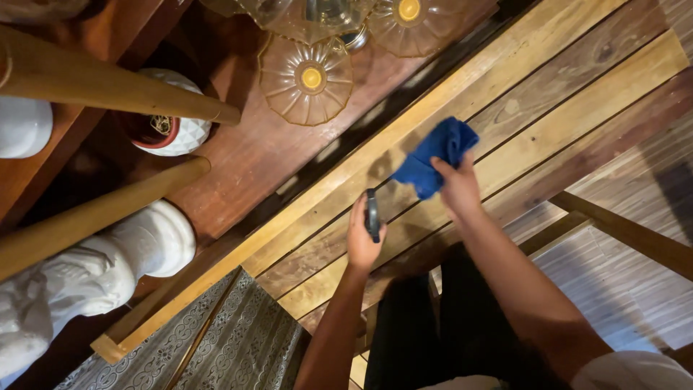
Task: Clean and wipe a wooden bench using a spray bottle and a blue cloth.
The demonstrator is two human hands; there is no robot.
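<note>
Dark phone (pixel 372 214) upright in left hand (pixel 361 238) — long axis vertical.

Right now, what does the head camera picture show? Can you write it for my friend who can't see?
Seen from above, a person's right hand presses a blue cloth on a wooden plank tabletop, while the left hand holds a small dark object. Beyond the table are amber glass dishes, a white pot and wooden poles.

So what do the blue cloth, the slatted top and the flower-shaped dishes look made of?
Blue cloth: soft fabric, likely microfibre; it bunches under the right hand.
Slatted top: varnished wood, with visible grain and sheen.
Flower-shaped dishes: seemingly amber glass, translucent and ribbed.
</note>
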